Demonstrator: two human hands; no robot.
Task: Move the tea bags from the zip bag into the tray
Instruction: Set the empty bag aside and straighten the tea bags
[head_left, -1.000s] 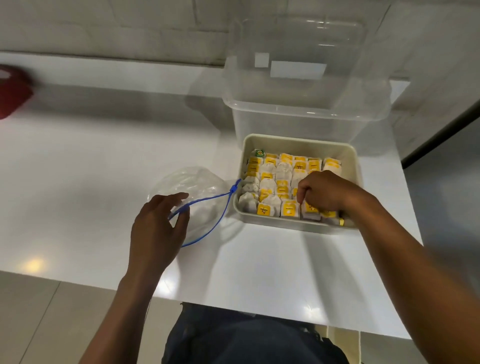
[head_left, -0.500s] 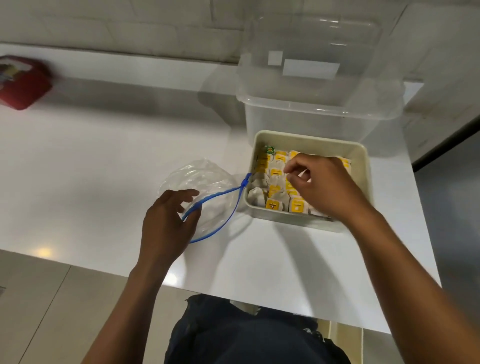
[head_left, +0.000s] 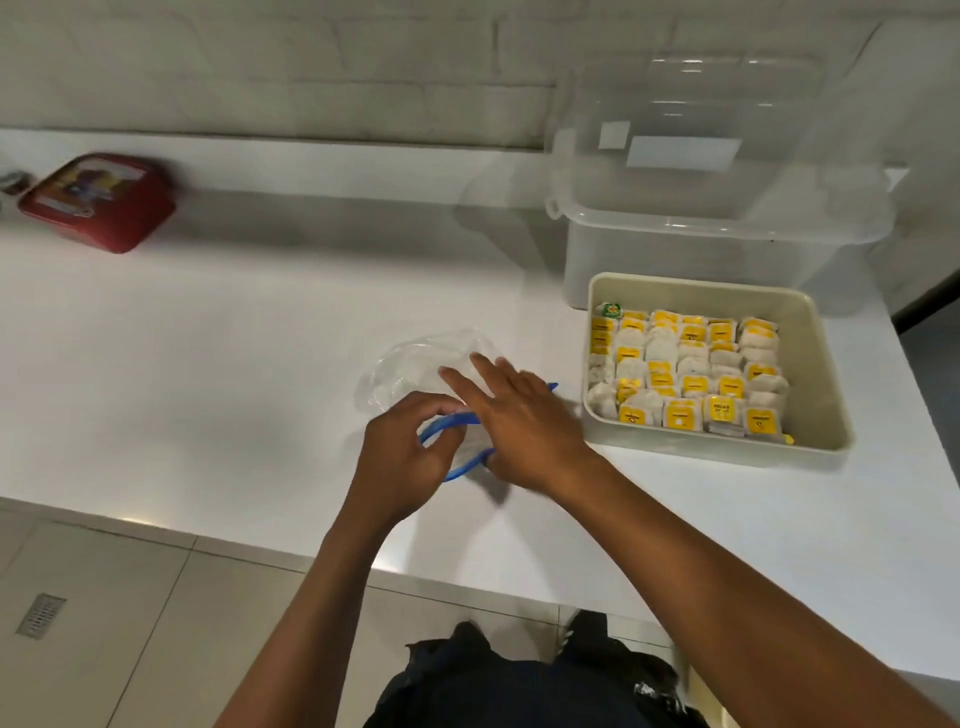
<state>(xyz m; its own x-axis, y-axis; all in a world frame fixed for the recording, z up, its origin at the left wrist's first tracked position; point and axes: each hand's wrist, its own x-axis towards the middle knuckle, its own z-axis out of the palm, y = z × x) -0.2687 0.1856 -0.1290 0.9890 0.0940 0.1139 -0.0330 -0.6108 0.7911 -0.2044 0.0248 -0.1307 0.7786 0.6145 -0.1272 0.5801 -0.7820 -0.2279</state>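
A clear zip bag (head_left: 410, 374) with a blue zip strip lies on the white counter, left of the tray. My left hand (head_left: 402, 457) grips the blue strip at the bag's near edge. My right hand (head_left: 519, 426) rests on top of the bag's mouth with fingers spread flat, holding nothing. I can see no tea bags inside the bag. The beige tray (head_left: 823, 374) stands to the right, filled with rows of tea bags (head_left: 685, 374), white with yellow tags.
A large clear plastic tub (head_left: 717, 218) with its lid stands right behind the tray. A red box (head_left: 98, 200) lies at the far left against the wall. The counter's front edge runs just below my hands, with tiled floor beneath.
My right hand left the tray and moved left onto the zip bag. My left hand stayed on the bag's blue strip. The camera view shifted left.
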